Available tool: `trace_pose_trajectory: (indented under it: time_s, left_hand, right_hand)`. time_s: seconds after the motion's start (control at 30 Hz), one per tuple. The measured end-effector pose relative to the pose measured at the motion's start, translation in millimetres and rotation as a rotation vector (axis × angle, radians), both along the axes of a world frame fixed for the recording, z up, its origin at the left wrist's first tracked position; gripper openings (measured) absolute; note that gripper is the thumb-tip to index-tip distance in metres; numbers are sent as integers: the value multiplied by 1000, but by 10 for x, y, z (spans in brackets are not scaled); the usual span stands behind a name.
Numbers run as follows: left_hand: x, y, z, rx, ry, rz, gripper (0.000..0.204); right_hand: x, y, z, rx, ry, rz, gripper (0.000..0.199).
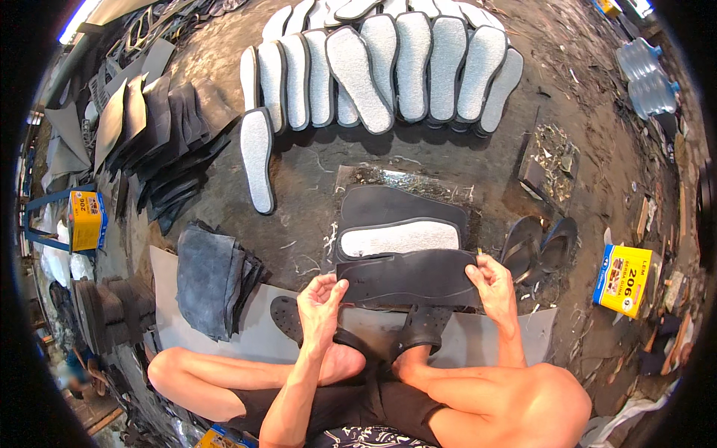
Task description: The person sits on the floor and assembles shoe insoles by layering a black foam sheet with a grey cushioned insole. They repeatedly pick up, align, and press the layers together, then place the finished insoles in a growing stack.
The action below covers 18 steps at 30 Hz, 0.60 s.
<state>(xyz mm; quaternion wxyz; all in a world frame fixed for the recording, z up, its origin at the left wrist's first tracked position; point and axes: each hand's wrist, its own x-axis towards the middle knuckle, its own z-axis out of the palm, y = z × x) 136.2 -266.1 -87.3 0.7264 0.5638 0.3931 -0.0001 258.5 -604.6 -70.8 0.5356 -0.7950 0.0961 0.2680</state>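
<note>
Both hands, left hand (320, 305), right hand (493, 280), fingers pinched shut on black rubber sheet (409, 278) ends

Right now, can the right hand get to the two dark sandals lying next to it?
Probably yes. The right hand sits close beside the two dark sandals with bare floor between, but its fingers are busy pinching the black rubber sheet, so it would need to let go first.

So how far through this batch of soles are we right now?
Done, it seems: a fanned row of grey-topped, black-edged insoles lies on the ground ahead. In hand: the left hand and right hand hold a black rubber sheet piece by its ends, over one white-topped insole. Left: probably the stacked dark sheets beside the left knee.
</note>
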Motion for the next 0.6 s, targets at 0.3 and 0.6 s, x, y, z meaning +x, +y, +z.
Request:
trace_pose_trajectory:
  time_s: [0.3,0.6]
  left_hand:
    - [441,133,-342,130,44,136,30]
    - [572,69,-385,255,56,158,25]
  right_hand:
    - [228,205,-195,156,-112,-167,31]
    - [365,281,-288,101,-65,-173,34]
